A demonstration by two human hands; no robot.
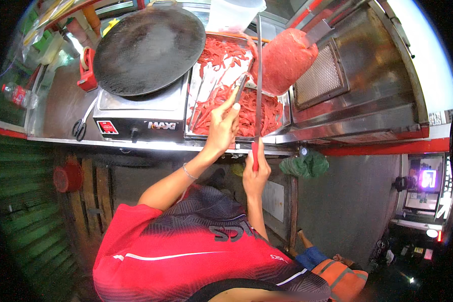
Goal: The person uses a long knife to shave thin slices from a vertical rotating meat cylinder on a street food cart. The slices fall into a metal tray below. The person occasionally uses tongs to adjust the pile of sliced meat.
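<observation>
In my right hand (257, 170) is the red handle of a long knife (259, 83), its blade reaching up across the tray. The blade passes along the left side of a large reddish meat cone (287, 60) on a spit. My left hand (222, 126) grips a slim metal utensil (241, 87), its kind unclear, which points towards the cone's lower left. Beneath both tools, a metal tray (287, 109) holds sliced meat strips (270, 115) at the front. More strips (222, 49) lie at its back. Thin metal rods (199, 96) rest along the tray's left side.
A round black griddle plate (151, 49) sits left of the tray on a steel burner unit (143, 104). Scissors (81, 126) and a red tape dispenser (87, 71) lie further left. A mesh heater panel (319, 77) stands right of the meat. A person in an orange vest (339, 277) is behind, lower right.
</observation>
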